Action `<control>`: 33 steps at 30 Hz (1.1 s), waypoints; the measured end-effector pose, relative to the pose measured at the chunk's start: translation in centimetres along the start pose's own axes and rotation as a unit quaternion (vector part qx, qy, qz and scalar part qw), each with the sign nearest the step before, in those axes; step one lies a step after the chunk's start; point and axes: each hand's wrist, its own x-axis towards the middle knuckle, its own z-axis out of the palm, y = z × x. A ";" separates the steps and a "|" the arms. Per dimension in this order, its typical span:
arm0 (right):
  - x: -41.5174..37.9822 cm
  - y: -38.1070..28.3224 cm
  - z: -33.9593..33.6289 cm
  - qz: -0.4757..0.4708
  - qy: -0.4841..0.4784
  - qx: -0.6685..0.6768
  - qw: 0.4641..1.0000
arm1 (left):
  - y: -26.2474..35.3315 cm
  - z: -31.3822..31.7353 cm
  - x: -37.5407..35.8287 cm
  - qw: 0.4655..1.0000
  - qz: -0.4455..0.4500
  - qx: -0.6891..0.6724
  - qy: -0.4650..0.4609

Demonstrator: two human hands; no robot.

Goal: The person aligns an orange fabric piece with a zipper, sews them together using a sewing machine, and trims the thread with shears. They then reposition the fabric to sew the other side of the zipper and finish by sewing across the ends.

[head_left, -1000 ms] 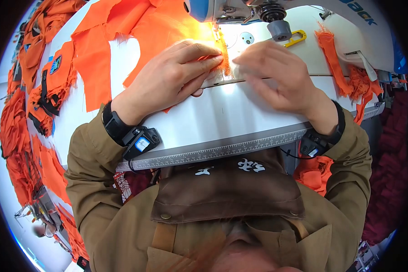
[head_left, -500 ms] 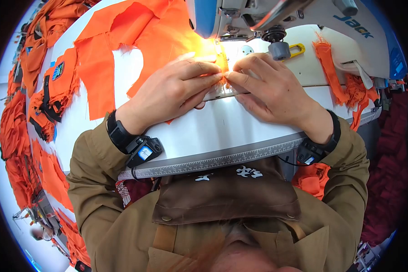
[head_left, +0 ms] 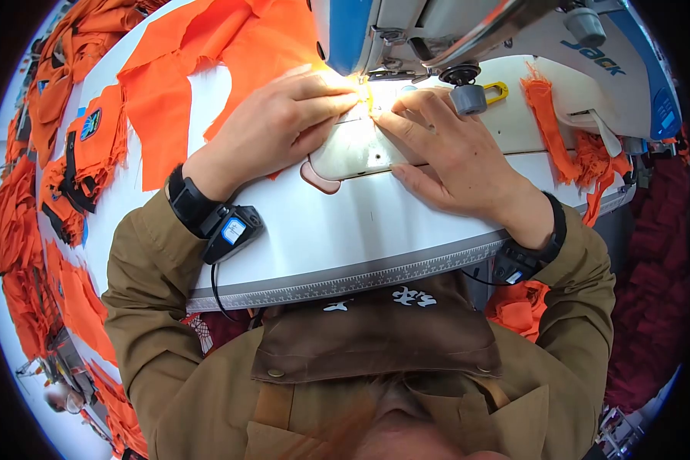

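**Orange cloth at the needle, bright glare, lots of raw edge showing**

So the orange cloth (head_left: 272, 46) is up by the needle area of the sewing machine (head_left: 606, 46), spreading across the table (head_left: 345, 230) on the left, with one edge right in the lamp glare. Looks mid-job to me: the edge is at the needle, but the light washes out any stitching, so I can't say how much is sewn. The big piece lies loose with a curved cutout, and its visible edges look raw, so I'd call those unfinished.

Left hand (head_left: 272, 123) lies on the cloth beside the needle, fingers pressed together. Can't tell if it's actually pinching a fold. Right hand (head_left: 460, 153) is on the other side, fingers curved with their tips close to the needle area and thumb spread away, by the edge of the machine bed (head_left: 353, 157). It reads as loosely open, though glare hides whatever the tips touch.

Further out: a yellow tool (head_left: 498, 93) sits on the bed past the right hand, then a frayed orange strip (head_left: 544, 126) running down to a tangle of scraps. Far left there's an orange piece with a badge (head_left: 92, 124) and black trim, lying separate from the big one, plus heaps of orange fabric (head_left: 23, 230). A ruler strip (head_left: 360, 282) runs along the near table edge, and dark red fabric (head_left: 652, 291) is piled off to the right.
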 end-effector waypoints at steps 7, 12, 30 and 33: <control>-0.2 0.1 0.2 0.003 0.003 0.017 1.000 | -0.5 -0.6 0.3 0.999 -0.047 0.016 -0.009; -0.3 0.2 0.4 0.006 0.002 0.034 0.999 | -0.8 -0.5 0.2 0.999 -0.030 0.018 0.002; -1.2 2.2 -3.2 0.041 0.014 -0.088 0.995 | -1.3 -0.3 -0.3 0.986 -0.114 0.110 -0.060; -2.3 2.2 -4.0 0.076 0.022 -0.090 0.993 | -0.8 -0.9 -0.8 0.983 -0.140 0.085 -0.080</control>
